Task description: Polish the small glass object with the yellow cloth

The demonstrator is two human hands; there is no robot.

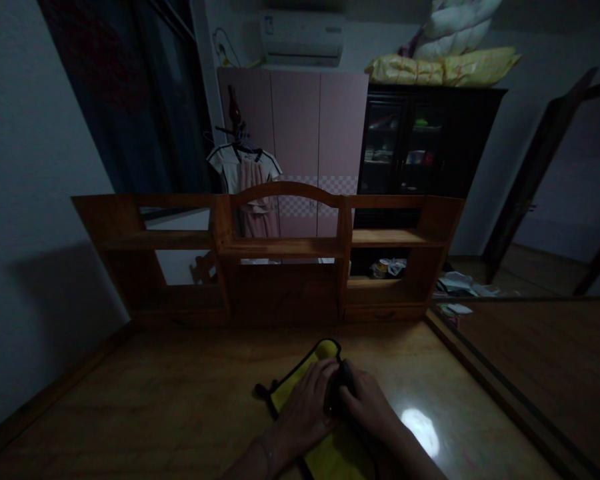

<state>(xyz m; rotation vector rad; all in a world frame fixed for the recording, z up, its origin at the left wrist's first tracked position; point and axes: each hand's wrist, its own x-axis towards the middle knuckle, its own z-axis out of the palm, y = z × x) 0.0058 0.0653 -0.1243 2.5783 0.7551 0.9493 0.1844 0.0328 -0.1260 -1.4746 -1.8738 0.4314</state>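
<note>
On the wooden desk top point(180, 373) lies a yellow cloth with black edging point(300, 380), which looks soft and folded. My left hand point(310, 400) rests over the cloth, its fingers curved around the left side of a small dark object point(334, 393). From the other side my right hand point(367, 400) closes around the same dark object, thumb toward the left hand. The dim light and my fingers hide what kind of object it is. Part of the cloth shows below and between my wrists.
Behind the desk top stands a wooden shelf unit point(280, 248) with open compartments and low drawers. A white wall point(40, 267) borders the left side. A raised wooden edge point(480, 373) runs along the right. Farther back are a pink wardrobe point(295, 127) and a dark cabinet point(460, 147).
</note>
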